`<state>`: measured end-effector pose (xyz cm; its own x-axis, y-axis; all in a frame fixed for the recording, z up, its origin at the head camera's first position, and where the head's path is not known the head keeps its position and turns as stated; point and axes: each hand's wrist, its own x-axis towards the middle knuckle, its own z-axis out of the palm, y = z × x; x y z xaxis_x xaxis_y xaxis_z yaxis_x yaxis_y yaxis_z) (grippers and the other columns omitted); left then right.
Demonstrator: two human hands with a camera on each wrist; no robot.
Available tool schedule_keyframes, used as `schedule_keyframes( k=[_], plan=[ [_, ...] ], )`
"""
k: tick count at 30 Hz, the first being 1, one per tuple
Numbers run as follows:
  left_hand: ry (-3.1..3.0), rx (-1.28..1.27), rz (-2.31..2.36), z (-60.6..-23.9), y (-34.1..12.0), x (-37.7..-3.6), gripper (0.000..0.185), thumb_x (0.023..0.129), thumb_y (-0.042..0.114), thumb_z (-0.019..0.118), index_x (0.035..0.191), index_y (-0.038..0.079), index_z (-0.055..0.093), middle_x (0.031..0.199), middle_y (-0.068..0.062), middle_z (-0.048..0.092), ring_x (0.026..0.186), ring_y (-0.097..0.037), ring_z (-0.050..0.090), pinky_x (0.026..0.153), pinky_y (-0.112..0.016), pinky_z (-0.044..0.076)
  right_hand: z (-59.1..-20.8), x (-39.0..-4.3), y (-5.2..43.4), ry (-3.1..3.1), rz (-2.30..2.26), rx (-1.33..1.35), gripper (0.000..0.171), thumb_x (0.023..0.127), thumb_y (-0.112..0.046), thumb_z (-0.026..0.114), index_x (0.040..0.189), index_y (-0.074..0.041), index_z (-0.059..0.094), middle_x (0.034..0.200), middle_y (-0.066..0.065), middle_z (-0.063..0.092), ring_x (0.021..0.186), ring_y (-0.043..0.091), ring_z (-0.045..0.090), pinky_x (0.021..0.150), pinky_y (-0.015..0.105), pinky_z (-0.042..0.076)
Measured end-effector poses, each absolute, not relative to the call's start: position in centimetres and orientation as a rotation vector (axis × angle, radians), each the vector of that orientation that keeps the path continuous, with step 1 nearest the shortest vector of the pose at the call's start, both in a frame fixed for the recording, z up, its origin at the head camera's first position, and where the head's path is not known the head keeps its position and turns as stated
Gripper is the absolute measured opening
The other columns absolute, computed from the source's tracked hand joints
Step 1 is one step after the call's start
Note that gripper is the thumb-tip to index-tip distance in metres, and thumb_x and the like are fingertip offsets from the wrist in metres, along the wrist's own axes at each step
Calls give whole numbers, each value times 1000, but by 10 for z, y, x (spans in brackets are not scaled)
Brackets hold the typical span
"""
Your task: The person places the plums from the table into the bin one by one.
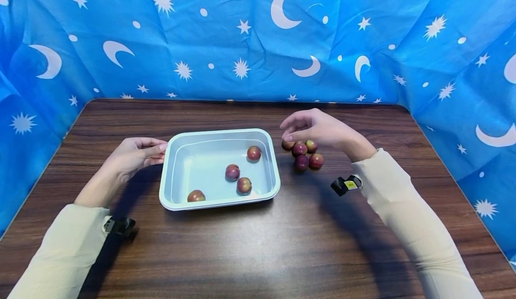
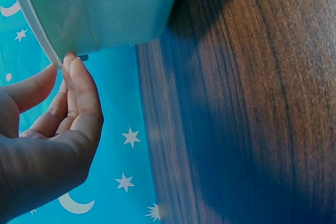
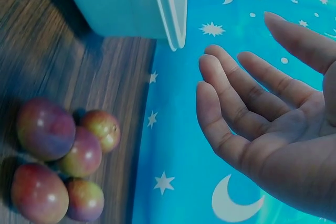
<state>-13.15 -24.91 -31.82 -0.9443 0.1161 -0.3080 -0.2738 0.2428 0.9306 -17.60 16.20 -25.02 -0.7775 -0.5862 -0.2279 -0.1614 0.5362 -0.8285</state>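
A pale blue plastic tray (image 1: 169, 173) sits near the middle of a dark wood-grain table (image 1: 258, 245). Four small reddish plums (image 1: 232, 172) lie inside it, spread over its right half and front edge. Just beside the tray's right rim, toward the table's far edge, a cluster of loose plums (image 1: 302, 153) rests on the wood, touching one another.

The left hand (image 1: 133, 155) rests at the tray's left rim, fingers relaxed and nearly straight, fingertips (image 2: 73, 69) touching the rim. The right hand (image 1: 314, 126) hovers over the loose plums, fingers apart and loosely curved, holding nothing; it partly hides the farthest fruit. Both arms wear cream sleeves (image 1: 407, 209).

A bright blue cloth (image 1: 242, 39) printed with white moons and stars hangs behind and along both sides of the table.
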Motion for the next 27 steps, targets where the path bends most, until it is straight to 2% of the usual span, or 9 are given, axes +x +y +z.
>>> schedule_keyframes(
  k=[7, 16, 22, 27],
  plan=[
    [2163, -144, 1794, -319, -251, -132, 13, 93, 3, 50, 103, -4, 54, 80, 4, 64, 74, -8, 63, 75, -26, 54, -256, -179, 176, 2297, -1167, -553, 30, 89, -21, 61, 116, -8, 57, 106, 9, 63, 99, 29, 57, 82, 39, 48],
    [2185, -139, 1768, -319, -252, -133, 17, 93, 3, 49, 106, -7, 52, 80, 5, 64, 74, -7, 63, 76, -28, 54, -262, -181, 191, 2315, -1194, -533, 29, 89, -17, 61, 114, -4, 57, 107, 15, 62, 98, 31, 57, 76, 35, 52],
    [2162, -144, 1796, -319, -252, -133, 11, 93, 2, 49, 102, -3, 55, 79, 3, 64, 74, -8, 63, 74, -26, 55, -267, -182, 202, 2338, -1190, -496, 31, 89, -16, 61, 116, -2, 56, 106, 14, 63, 93, 32, 59, 74, 31, 53],
    [2161, -141, 1794, -318, -252, -133, 11, 93, 3, 49, 101, -2, 55, 79, 4, 64, 74, -8, 63, 74, -26, 55, -270, -183, 212, 2328, -1223, -477, 33, 88, -15, 62, 116, 1, 55, 107, 19, 61, 93, 33, 59, 73, 31, 54]
  ],
)
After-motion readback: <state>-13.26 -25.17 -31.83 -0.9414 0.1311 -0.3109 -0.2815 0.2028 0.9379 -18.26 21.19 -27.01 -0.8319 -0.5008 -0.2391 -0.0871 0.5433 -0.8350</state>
